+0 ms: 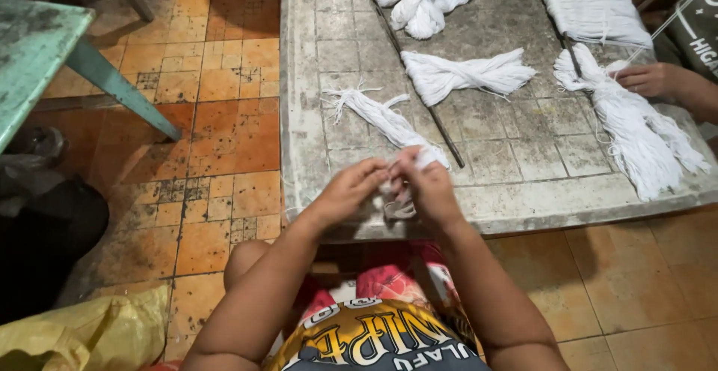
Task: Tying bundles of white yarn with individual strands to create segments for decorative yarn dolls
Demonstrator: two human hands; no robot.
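Both hands — left hand (350, 189), right hand (428, 184) — pinch the string bundle's (381, 120) near end (rest trails away).

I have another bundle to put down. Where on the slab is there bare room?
The slab's left strip, beside the thin yarn bundle, is bare, as is the near stretch between the rod and the long tassel. The far right is crowded.

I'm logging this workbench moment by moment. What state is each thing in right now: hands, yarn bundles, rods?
left hand: pinching the near end of a bundle
right hand: closed on the same end
held white yarn bundle: lying stretched on the slab, far end frayed
middle bundle: lying loose, tied at the centre
thin rod: lying flat
co-worker's hand: resting on another bundle
stone slab: worn, stained
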